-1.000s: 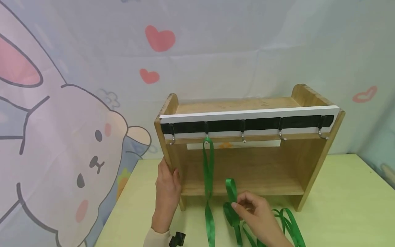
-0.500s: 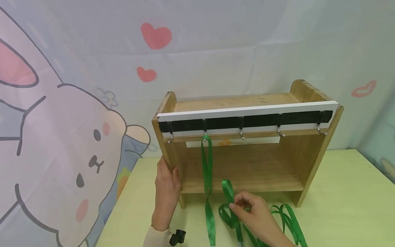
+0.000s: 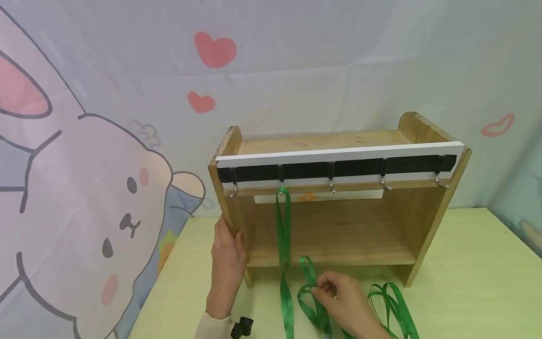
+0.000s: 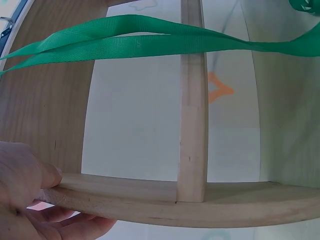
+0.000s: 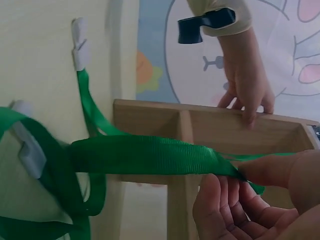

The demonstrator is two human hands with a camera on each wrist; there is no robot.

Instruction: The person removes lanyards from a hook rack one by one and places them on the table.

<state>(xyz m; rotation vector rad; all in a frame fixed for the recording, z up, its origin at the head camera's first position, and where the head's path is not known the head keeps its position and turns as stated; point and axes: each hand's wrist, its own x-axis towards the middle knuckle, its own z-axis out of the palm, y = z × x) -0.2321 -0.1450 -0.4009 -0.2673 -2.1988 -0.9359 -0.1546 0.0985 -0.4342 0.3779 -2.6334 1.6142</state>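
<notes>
My left hand [image 3: 227, 268] grips the left side panel of a small wooden shelf [image 3: 338, 230], thumb on the inner face and fingers on the outer. A green lanyard [image 3: 287, 301] hangs by its loop from the second hook from the left. In front of the shelf, low over the table, my right hand [image 3: 345, 301] pinches another green lanyard [image 5: 135, 154] between thumb and fingertips. A small loop of it stands up beyond the fingers in the head view, and the rest trails downward. White plastic clips [image 5: 32, 155] show on lanyard ends in the right wrist view.
A white strip with a black band [image 3: 355, 170] runs along the shelf's upper front and carries several metal hooks [image 3: 332, 183]. More green lanyard [image 3: 400, 310] lies in loops on the pale yellow table [image 3: 474, 273], right of my right hand. Behind hangs a printed cloth [image 3: 296, 84].
My right hand has moved slightly lower with the pinched lanyard, whose raised loop is now lower and farther left. The left hand keeps its grip on the shelf panel.
</notes>
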